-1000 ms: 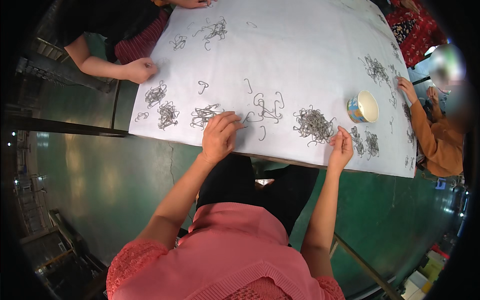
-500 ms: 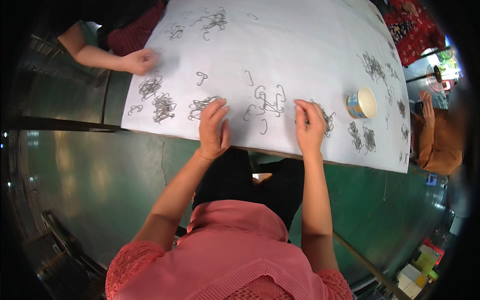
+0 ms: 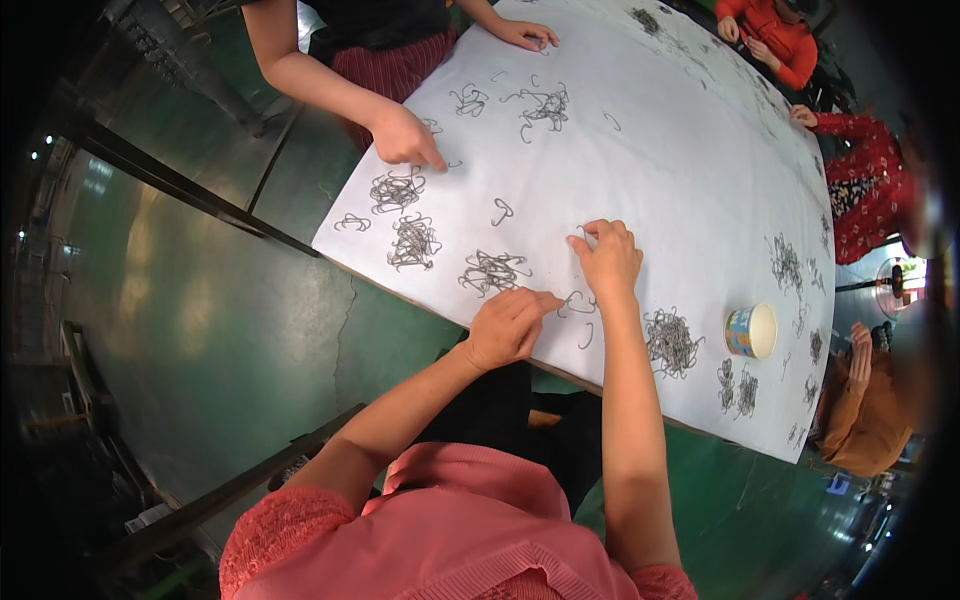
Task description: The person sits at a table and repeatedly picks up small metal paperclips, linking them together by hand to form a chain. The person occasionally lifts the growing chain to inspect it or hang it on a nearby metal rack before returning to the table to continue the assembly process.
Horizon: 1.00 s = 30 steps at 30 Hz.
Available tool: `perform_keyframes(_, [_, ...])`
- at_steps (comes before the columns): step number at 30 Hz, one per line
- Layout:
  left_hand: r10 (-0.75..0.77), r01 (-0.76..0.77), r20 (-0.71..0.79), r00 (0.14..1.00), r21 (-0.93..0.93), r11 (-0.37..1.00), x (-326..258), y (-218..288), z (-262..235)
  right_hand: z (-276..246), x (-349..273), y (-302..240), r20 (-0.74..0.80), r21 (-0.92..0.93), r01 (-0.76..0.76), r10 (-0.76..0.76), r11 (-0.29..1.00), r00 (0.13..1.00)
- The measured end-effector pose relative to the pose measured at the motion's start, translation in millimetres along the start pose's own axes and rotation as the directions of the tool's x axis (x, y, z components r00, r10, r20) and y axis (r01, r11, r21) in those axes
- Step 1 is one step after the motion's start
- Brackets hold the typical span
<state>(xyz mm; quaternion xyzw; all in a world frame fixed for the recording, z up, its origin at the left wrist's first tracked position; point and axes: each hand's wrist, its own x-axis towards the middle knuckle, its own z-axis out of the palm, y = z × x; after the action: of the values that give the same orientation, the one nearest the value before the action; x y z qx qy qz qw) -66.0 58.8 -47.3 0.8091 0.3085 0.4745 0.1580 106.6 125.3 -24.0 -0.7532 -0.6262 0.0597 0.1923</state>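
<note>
Thin dark wire hooks lie in piles and singly on the white-covered table [image 3: 680, 230]. My left hand [image 3: 510, 325] is near the table's front edge, its fingers together and their tips at one end of a wire hook [image 3: 577, 300] in the loose group. Farther forward, my right hand [image 3: 610, 262] pinches a single wire hook between thumb and index finger; little of that hook shows. One pile of hooks [image 3: 493, 271] lies just beyond my left hand. Another pile [image 3: 672, 342] sits right of my right forearm. A loose hook [image 3: 586, 336] lies between my arms.
A paper cup [image 3: 752, 331] stands at the right, by smaller hook piles [image 3: 747, 392]. At the left, a co-worker's hand [image 3: 403, 135] reaches over the table near more piles [image 3: 413, 242]. Other people [image 3: 780, 45] sit along the far right side.
My view has turned, so the table appears shifted rightward and lower. Both hands have closed in on loose hooks, the right reaching farther forward. The co-worker's second hand has come into view.
</note>
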Motion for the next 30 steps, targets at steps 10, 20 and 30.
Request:
perform_keyframes(10, [-0.015,0.015,0.039,0.999,-0.007,1.0,-3,1,-1,-26,-109,29,-0.298,0.645,0.068,0.168,0.761,0.94])
perform_keyframes(20, [-0.376,0.455,-0.267,0.887,0.369,0.811,53,-70,-54,-9,-141,56,-0.201,0.792,-0.059,0.351,0.607,0.915])
perform_keyframes(30, [-0.549,0.561,-0.217,0.807,0.572,0.599,81,-151,-58,-6,-137,53,-0.242,0.718,-0.017,0.272,0.696,0.931])
